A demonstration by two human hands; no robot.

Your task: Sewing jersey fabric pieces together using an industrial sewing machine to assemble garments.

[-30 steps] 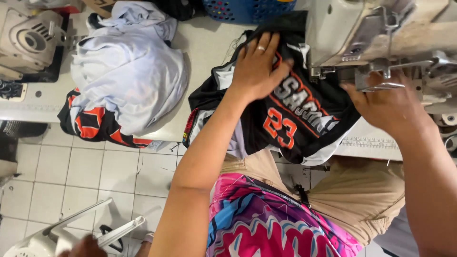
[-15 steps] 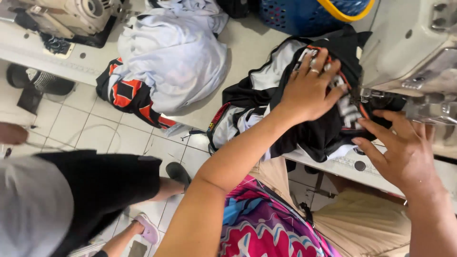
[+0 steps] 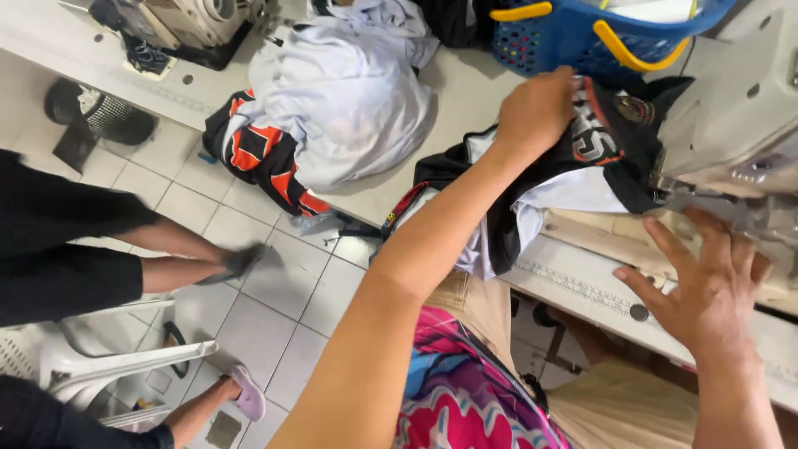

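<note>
The left hand (image 3: 539, 108) reaches out along a bare forearm and clamps down on a black jersey (image 3: 603, 141), fingers curled into the cloth near its orange and white lettering. The right hand (image 3: 706, 287) lies at about 4 o'clock from it, well apart, fingers spread and released, palm down over the pale sewing table edge (image 3: 582, 287), gripping nothing.

The black jersey sits bunched on the table between the 2 hands, its white lining spilling toward 7 o'clock over the table's near edge. At 2 o'clock from the right hand, just above its fingertips, stands the grey body of a sewing machine (image 3: 736, 116), with the jersey's right end tucked against it.

At 12 o'clock from the left hand sits a blue plastic basket (image 3: 565, 37) with yellow handles. At 9 o'clock from that hand, across bare tabletop, lies a pile of pale lavender garments (image 3: 349, 108), and under its left side a black and orange garment (image 3: 262, 158) hangs over the table edge. Another sewing machine (image 3: 195, 21) stands at 10 o'clock beyond the pile.

Low at 6 o'clock the wearer's pink patterned shirt (image 3: 457, 391) and tan shorts (image 3: 615, 407) show. At 8 o'clock, on the white tiled floor (image 3: 283, 316), another person's legs (image 3: 179, 258) stretch out beside a white plastic chair (image 3: 108, 366).
</note>
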